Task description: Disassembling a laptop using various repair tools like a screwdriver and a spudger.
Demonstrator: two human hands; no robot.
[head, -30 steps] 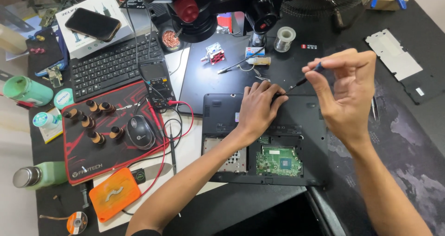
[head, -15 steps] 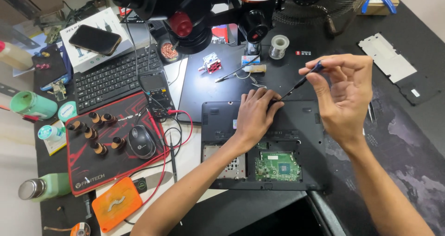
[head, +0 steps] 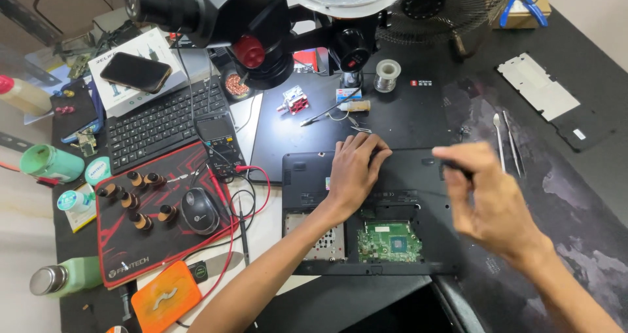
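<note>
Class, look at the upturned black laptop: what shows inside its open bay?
Inside the upturned black laptop, a green circuit board shows. The left hand covers part of the casing above it.

Laptop base [head: 418,169]: matt black plastic, w/ bare green circuit board [head: 390,241], slightly glossy. Work mat [head: 405,110]: smooth dark, a bit shiny. Tweezers [head: 507,140]: polished metal. Solder spool [head: 388,71]: grey metal wire. Mouse [head: 198,210]: glossy black plastic on cloth-like red-black pad [head: 150,241].

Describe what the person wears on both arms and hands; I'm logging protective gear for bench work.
Nothing shows: left hand and right hand are bare, with no gloves, rings, watch or wrist strap in view. Both forearms are bare too; no sleeve reaches into the picture.
</note>
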